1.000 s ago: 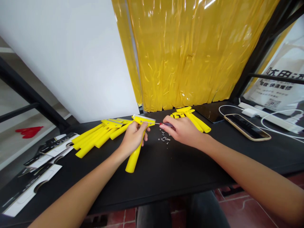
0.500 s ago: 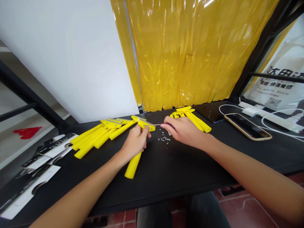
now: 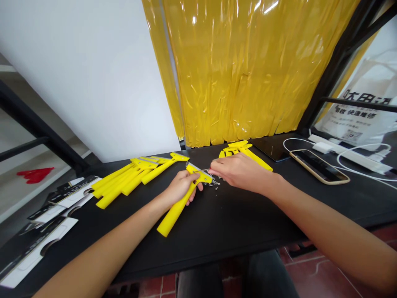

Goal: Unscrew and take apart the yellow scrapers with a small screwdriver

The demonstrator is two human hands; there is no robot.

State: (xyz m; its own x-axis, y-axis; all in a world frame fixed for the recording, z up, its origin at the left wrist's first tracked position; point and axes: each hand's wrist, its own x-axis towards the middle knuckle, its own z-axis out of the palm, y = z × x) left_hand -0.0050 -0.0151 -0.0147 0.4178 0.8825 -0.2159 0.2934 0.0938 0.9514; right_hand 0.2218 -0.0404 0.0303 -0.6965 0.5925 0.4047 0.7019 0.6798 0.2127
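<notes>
My left hand (image 3: pixel 181 186) is closed around a yellow scraper (image 3: pixel 173 213), holding it by the neck. Its handle points down towards me and its flat head, with small screws in it, faces up and right. My right hand (image 3: pixel 235 170) pinches a thin metal-shafted screwdriver (image 3: pixel 203 170). The shaft reaches left over the scraper's head; its handle is hidden in my fingers, and I cannot tell whether the tip sits in a screw. Several small screws and nuts (image 3: pixel 214 183) lie on the black table just beneath and beside the scraper's head.
More yellow scrapers (image 3: pixel 130 178) lie in a row on the left, and another pile (image 3: pixel 259 159) sits behind my right hand. Black-and-white cardboard sleeves (image 3: pixel 46 244) are at the far left. A phone (image 3: pixel 321 165), a dark tablet (image 3: pixel 273 150) and a white power strip (image 3: pixel 356 155) with cables lie right.
My left hand has turned the scraper and brought it slightly right and nearer, so its head now covers part of the screws. The right hand has moved slightly down with the screwdriver.
</notes>
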